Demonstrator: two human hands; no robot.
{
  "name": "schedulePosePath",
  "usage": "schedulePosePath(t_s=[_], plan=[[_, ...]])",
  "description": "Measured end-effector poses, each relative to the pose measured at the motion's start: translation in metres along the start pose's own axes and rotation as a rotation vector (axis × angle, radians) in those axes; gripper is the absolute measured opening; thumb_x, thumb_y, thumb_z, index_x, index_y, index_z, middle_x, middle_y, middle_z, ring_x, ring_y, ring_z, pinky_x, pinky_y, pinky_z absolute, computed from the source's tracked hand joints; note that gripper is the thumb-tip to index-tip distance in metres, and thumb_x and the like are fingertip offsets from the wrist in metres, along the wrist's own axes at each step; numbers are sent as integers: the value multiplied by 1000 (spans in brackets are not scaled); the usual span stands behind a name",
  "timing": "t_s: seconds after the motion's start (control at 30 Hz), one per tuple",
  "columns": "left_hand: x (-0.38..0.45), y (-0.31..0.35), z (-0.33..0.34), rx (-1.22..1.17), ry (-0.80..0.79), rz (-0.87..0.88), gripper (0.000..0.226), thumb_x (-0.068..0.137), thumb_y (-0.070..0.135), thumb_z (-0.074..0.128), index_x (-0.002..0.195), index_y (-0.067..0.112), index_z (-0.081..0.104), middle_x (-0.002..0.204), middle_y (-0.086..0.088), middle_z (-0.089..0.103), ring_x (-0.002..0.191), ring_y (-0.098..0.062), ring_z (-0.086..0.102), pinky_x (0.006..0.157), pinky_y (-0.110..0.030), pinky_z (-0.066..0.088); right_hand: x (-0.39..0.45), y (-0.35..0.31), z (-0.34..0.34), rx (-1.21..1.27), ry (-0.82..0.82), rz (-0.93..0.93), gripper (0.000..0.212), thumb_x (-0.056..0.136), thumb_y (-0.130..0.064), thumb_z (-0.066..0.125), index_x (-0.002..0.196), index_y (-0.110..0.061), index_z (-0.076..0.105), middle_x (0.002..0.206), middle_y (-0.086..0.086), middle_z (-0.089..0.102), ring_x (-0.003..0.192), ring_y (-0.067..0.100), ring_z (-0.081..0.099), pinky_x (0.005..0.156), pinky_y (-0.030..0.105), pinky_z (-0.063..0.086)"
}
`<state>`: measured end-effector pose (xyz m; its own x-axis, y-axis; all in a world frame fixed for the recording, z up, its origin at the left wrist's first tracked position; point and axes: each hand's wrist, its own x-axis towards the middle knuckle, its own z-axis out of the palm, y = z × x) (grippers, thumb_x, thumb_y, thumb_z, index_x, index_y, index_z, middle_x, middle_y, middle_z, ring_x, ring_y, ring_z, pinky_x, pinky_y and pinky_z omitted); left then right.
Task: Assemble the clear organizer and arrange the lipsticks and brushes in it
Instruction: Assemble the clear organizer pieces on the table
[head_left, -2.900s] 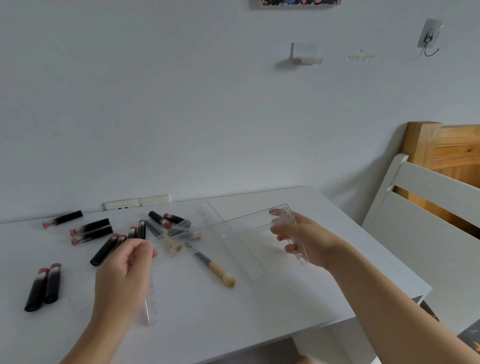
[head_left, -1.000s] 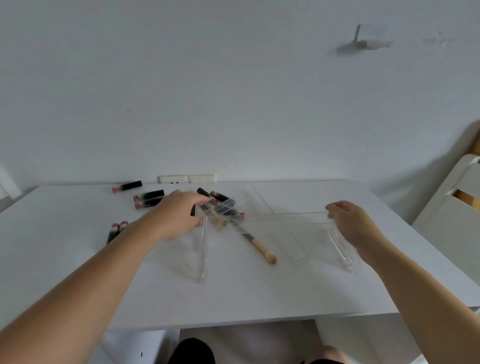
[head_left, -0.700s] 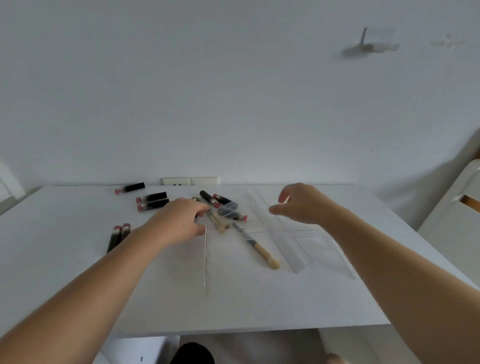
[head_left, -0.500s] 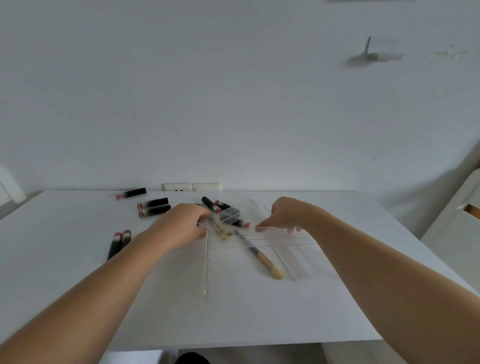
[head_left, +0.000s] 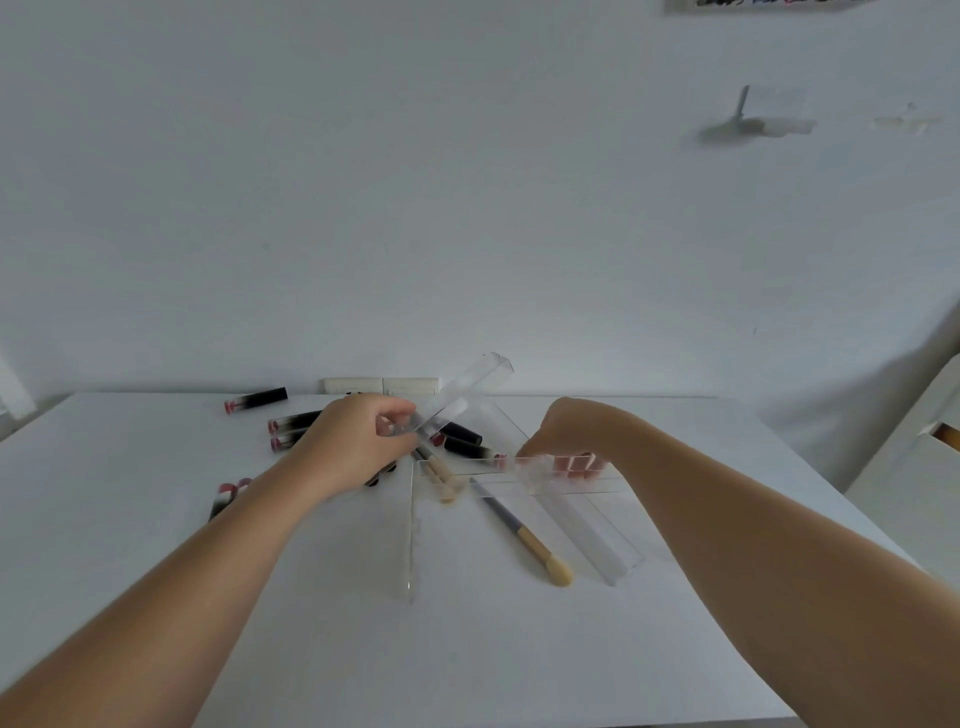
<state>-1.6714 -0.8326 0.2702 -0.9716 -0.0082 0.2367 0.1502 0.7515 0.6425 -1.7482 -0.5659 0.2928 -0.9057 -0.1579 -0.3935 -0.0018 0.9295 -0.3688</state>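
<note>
Your left hand (head_left: 353, 447) gripped one end of a long clear plastic channel (head_left: 457, 397), fingers and thumb curled round it, and the piece rose from your hand toward one o'clock, its far end lifted above the back edge of the white table (head_left: 156, 597). Your right hand (head_left: 566, 436) sat at about three o'clock from the left, fingers bent down and pinching the top edge of an upright clear panel (head_left: 550, 465); the fingertips (head_left: 569, 464) showed pink through the plastic. That panel stood across the far side of the clear organizer's flat parts, with a thin clear strip (head_left: 412, 535) running toward you at six o'clock from your left hand and a clear tray piece (head_left: 597, 540) lying at five o'clock from your right hand.

A brush with a grey handle and tan tip (head_left: 524, 535) lay between the strip and the tray piece, pointing toward five o'clock. Two smaller tan-tipped brushes (head_left: 441, 475) lay just beside your left hand, at four o'clock. Black lipsticks with red ends were scattered at the table's far side: one (head_left: 255, 400) at ten o'clock from your left hand, a pair (head_left: 288, 428) at nine o'clock, another pair (head_left: 228, 496) at seven o'clock, and two more (head_left: 467, 441) between your hands. A white wall socket (head_left: 382, 386) sat behind the table. No brand or writing on any item could be read.
</note>
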Motion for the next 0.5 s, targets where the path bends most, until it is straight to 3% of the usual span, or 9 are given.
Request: schedulePosePath(t_s=[0.07, 0.17, 0.23, 0.4, 0.5], plan=[[1, 1, -3, -31, 18, 1, 41, 82, 49, 73, 121, 35, 71, 102, 19, 69, 89, 10, 60, 71, -13, 42, 0, -6, -2, -50, -20, 6, 60, 69, -58, 82, 101, -10, 67, 90, 11, 75, 72, 25, 70, 78, 36, 61], [2, 7, -8, -58, 4, 3, 44, 90, 36, 73, 133, 26, 65, 125, 16, 66, 106, 3, 61, 88, -21, 45, 4, -13, -2, -130, -27, 12, 45, 69, -53, 84, 84, -13, 69, 83, 7, 73, 58, 21, 68, 62, 27, 60], [2, 10, -10, -52, 0, 5, 43, 94, 36, 69, 136, 28, 62, 127, 19, 61, 108, -2, 60, 91, -25, 44, 8, -15, -2, -143, -11, 16, 34, 69, -39, 84, 77, -12, 65, 76, 6, 69, 51, 20, 63, 51, 22, 54], [5, 14, -14, -106, 46, 55, 38, 101, 31, 55, 139, 30, 58, 128, 15, 61, 99, 6, 59, 85, -18, 41, 17, -13, -10, -99, 51, 14, 37, 74, -32, 80, 91, -4, 61, 82, 13, 74, 58, 24, 65, 61, 29, 55], [7, 19, -17, -258, 80, 54, 35, 104, 29, 48, 137, 34, 57, 123, 16, 61, 99, 5, 64, 85, -23, 51, 22, -8, -16, -54, 124, -17, 34, 75, -30, 79, 87, -2, 63, 86, 16, 75, 57, 25, 62, 63, 33, 55]])
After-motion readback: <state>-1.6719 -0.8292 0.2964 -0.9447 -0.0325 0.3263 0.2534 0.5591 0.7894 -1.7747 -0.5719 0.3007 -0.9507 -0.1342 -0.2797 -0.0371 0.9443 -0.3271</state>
